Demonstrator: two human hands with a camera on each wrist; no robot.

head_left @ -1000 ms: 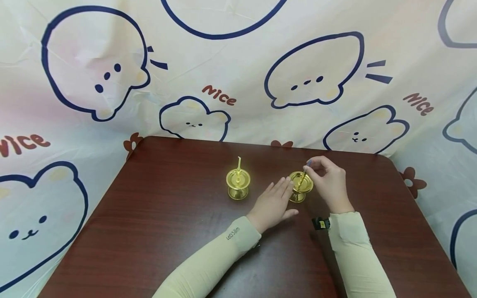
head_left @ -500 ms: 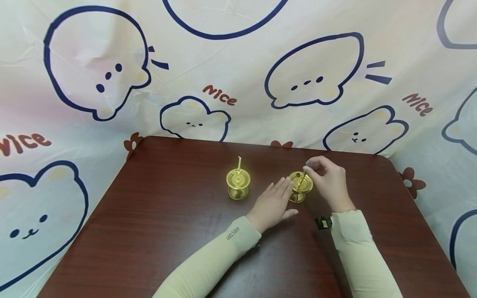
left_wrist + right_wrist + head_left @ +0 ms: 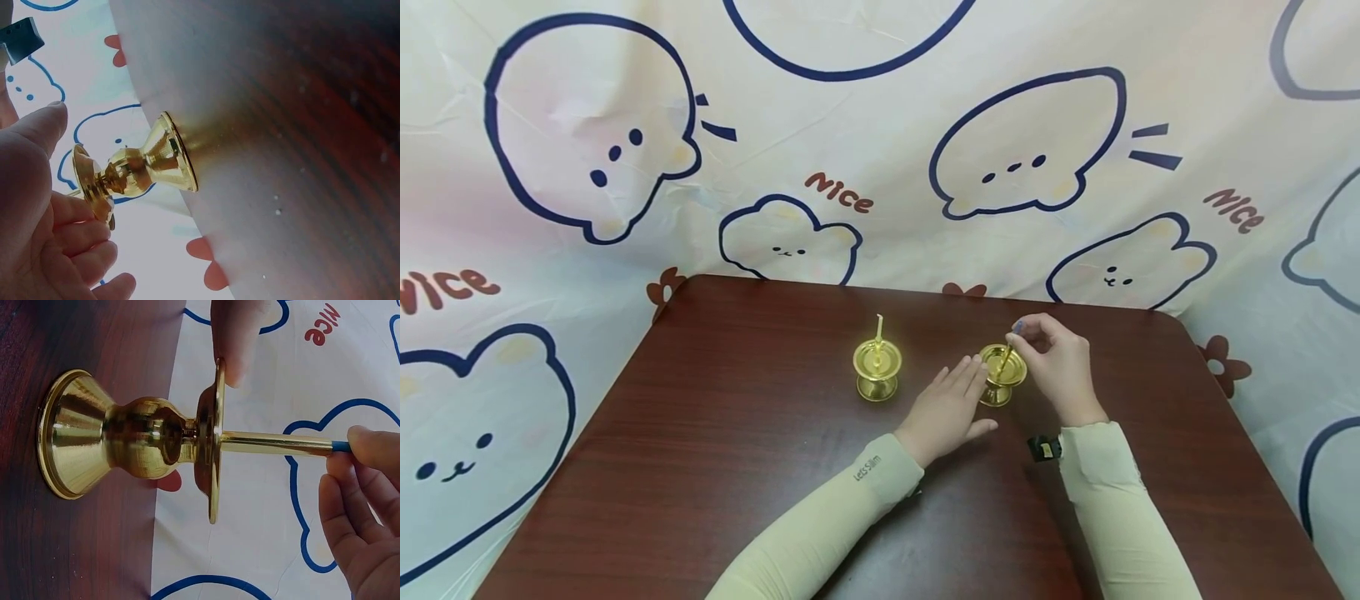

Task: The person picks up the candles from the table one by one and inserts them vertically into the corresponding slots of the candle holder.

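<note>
A small brass candlestick (image 3: 997,397) stands upright on the table between both hands. From its dish rises a slim gold, candle-like stick (image 3: 275,443) with a blue upper end. My right hand (image 3: 1060,367) pinches that blue end between thumb and fingertips. My left hand (image 3: 946,412) lies alongside with fingers straight, the fingertips at the dish rim; the left wrist view shows the same candlestick (image 3: 128,169) next to these fingers. To the left stands a matching candlestick (image 3: 877,388) holding a thin pale candle (image 3: 879,327).
The dark reddish-brown wooden table (image 3: 760,467) reaches back to a pale cloth backdrop (image 3: 895,125) with blue-outlined cartoon figures. A dark wrist device (image 3: 1045,448) sits at the right sleeve cuff.
Both hands keep their places at the right candlestick, with the pinch unchanged. The whole scene shifts slightly left in the head view.
</note>
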